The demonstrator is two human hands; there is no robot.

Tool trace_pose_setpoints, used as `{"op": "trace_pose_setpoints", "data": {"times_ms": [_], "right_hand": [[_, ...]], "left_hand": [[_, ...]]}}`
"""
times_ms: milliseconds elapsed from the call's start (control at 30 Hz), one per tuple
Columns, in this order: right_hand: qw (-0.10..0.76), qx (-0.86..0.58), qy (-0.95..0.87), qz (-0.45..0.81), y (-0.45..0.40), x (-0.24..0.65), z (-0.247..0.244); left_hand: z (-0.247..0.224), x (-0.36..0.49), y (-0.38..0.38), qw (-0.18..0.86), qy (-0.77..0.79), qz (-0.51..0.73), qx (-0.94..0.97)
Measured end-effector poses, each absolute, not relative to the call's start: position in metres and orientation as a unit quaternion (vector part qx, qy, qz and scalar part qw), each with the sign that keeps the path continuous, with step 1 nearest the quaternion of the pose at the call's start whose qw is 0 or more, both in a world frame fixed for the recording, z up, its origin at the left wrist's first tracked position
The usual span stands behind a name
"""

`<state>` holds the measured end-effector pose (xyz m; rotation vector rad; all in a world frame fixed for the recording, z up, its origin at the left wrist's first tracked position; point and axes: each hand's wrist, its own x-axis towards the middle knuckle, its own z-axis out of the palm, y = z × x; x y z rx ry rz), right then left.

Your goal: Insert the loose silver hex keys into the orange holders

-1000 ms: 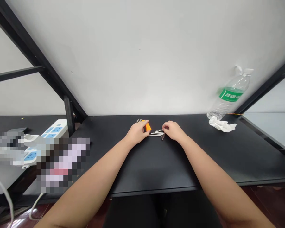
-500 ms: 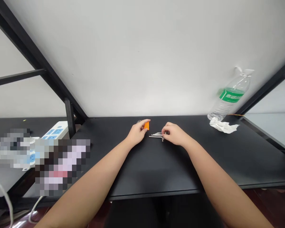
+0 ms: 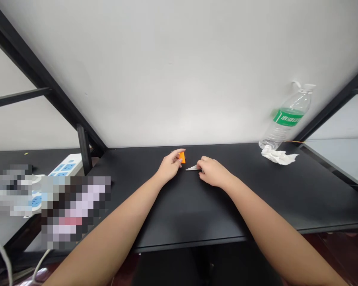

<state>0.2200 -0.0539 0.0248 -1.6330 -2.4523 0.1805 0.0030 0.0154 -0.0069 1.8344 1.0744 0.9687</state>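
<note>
An orange plastic hex key holder [image 3: 182,157] is pinched between the thumb and fingers of my left hand [image 3: 168,167], just above the black tabletop. Most of it hides behind my fingers. To its right, several silver L-shaped hex keys [image 3: 192,168] lie side by side, their long arms pointing left toward the holder. The fingers of my right hand [image 3: 212,171] are closed over the bent ends of these keys and cover them. A small gap separates the keys from the orange holder.
A clear water bottle [image 3: 289,119] with a green label stands at the back right, with a crumpled tissue [image 3: 279,155] before it. On the left are a white power strip [image 3: 66,166] and a blurred-out item [image 3: 77,210]. Black metal frame bars [image 3: 84,147] rise at both sides.
My right hand has moved slightly left and now covers the bent ends of the hex keys, which showed before. My left hand keeps the orange holder, now turned a little. The view has shifted slightly.
</note>
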Motion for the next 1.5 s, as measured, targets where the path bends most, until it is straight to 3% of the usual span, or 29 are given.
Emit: {"op": "trace_pose_setpoints", "data": {"times_ms": [300,567,867,1100,1300,1400,1500], "right_hand": [[0.071,-0.548,-0.832,0.052,-0.055,0.214,0.026],[0.267,-0.528,-0.791,0.153,-0.047,0.227,0.026],[0.326,-0.495,-0.792,0.148,-0.044,0.230,0.025],[0.349,-0.538,-0.657,0.397,-0.040,0.228,0.019],[0.398,-0.470,-0.596,0.516,-0.038,0.210,0.007],[0.373,-0.503,-0.634,0.453,-0.038,0.212,0.009],[0.294,-0.551,-0.738,0.254,-0.037,0.225,0.012]], "left_hand": [[-0.003,0.005,0.014,0.419,0.416,0.389,0.707],[-0.002,0.006,0.011,0.468,0.389,0.403,0.684],[-0.002,0.008,0.009,0.489,0.379,0.416,0.666],[0.003,0.011,0.005,0.541,0.357,0.417,0.637],[0.004,0.015,0.000,0.567,0.338,0.388,0.643],[0.004,0.015,0.000,0.569,0.348,0.397,0.631],[0.005,0.013,0.001,0.561,0.366,0.426,0.608]]}}
